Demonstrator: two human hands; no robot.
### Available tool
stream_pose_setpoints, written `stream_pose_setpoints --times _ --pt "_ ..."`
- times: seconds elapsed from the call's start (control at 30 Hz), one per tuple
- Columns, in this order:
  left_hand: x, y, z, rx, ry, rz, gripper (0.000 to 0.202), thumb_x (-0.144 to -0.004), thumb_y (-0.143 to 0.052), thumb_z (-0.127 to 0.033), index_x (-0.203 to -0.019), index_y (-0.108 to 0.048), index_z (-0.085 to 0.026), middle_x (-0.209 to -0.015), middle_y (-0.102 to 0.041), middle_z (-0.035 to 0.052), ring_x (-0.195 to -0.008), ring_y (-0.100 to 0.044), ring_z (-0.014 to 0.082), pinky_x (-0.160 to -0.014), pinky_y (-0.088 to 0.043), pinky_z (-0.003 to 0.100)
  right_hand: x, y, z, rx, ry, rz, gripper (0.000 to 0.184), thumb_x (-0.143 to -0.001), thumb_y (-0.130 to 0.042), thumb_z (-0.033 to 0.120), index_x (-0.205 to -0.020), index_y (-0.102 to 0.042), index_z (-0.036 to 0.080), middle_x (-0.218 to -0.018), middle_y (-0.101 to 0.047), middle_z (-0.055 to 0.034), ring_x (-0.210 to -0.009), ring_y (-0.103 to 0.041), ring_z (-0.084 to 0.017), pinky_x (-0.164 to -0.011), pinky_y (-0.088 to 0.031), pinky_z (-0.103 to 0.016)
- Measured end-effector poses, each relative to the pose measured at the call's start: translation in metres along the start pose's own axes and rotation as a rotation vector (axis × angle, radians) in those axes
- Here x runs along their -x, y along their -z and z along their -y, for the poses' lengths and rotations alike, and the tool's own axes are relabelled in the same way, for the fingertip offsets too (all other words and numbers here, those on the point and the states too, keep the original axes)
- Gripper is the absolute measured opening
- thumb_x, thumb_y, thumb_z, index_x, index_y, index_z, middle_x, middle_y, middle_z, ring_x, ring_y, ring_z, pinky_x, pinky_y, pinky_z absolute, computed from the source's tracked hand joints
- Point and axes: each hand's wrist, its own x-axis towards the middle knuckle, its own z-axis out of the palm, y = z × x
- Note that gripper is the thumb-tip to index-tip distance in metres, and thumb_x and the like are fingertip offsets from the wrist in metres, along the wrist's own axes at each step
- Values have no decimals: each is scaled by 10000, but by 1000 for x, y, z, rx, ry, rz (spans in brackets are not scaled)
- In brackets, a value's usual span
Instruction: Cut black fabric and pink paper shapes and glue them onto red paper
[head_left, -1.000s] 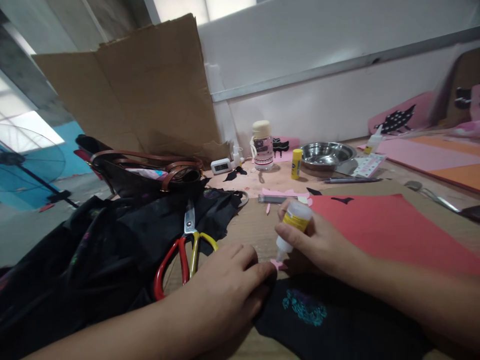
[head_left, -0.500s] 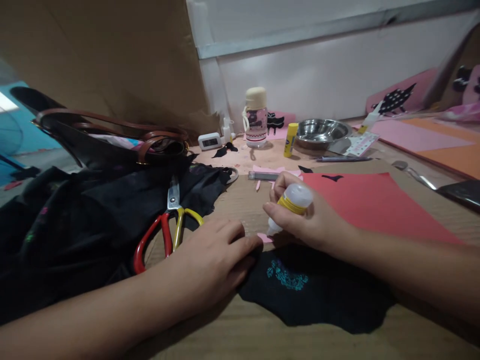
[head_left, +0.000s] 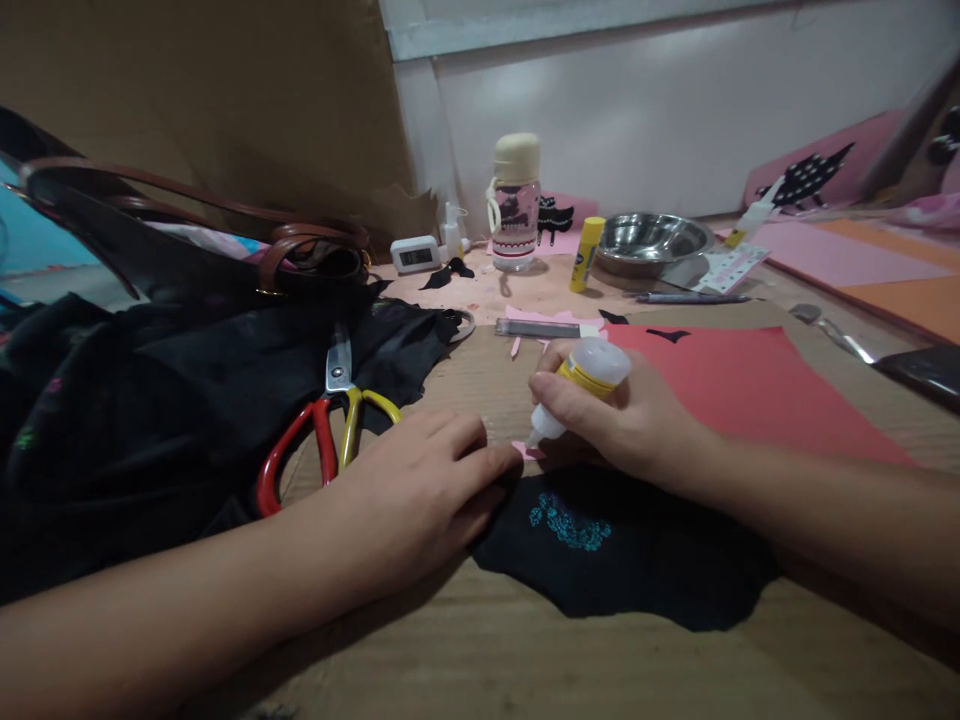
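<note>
My right hand (head_left: 622, 425) grips a small glue bottle (head_left: 581, 385) with a yellow label, tipped nozzle-down onto a tiny pink paper piece (head_left: 523, 450). My left hand (head_left: 420, 495) lies on the table with its fingertips pressing the edge of a black fabric piece (head_left: 622, 550) right beside the pink piece. The fabric carries a teal embroidered motif (head_left: 568, 522). Red and yellow handled scissors (head_left: 326, 430) lie just left of my left hand on dark cloth.
A red paper sheet (head_left: 742, 390) lies right of my hand. Behind stand a small bottle (head_left: 515, 203), a glue stick (head_left: 583, 254), a steel bowl (head_left: 652, 240) and a pen (head_left: 686, 297). A dark bag with brown straps (head_left: 195, 250) and black cloth (head_left: 127, 410) fill the left. Cardboard (head_left: 225, 90) leans at the back.
The view has tilted down and nearer to the table. Both hands keep their hold, the glue nozzle staying at the pink piece.
</note>
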Motion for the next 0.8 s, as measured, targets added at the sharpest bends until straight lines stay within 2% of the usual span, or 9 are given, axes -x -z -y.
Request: stream_pose_setpoints --times 0.23,0.47,0.67,0.8 --pt "0 0 1 23 9 23 303 -1010 -469 -215 -1241 -662 -181 -894 -630 74 -771 -569 233 -689 -507 398 0 -1 0 17 -6 7 505 -792 -686 692 -681 -494 238 -620 -519 17 -569 -540 -161 -507 -463 -278" --pt "1 0 1 5 2 12 308 -1021 -455 -225 -1253 -654 -183 -891 -624 69 -771 -557 226 -685 -497 385 0 -1 -1 24 -19 -13 557 -763 -686 748 -677 -480 238 -625 -535 13 -570 -547 -165 -505 -483 -283" --pt "2 1 1 13 -7 14 299 -1012 -474 -216 -1244 -657 -171 -889 -626 71 -758 -558 226 -670 -491 377 1 -3 -1 -9 -36 -3 578 -748 -677 779 -686 -478 240 -631 -533 10 -574 -549 -166 -510 -503 -289" --pt "1 0 1 16 -1 12 299 -1005 -491 -217 -1251 -657 -177 -895 -627 73 -768 -562 231 -671 -489 378 1 -3 -3 -2 -29 2 553 -784 -669 746 -683 -479 236 -628 -529 13 -574 -556 -163 -528 -501 -295"
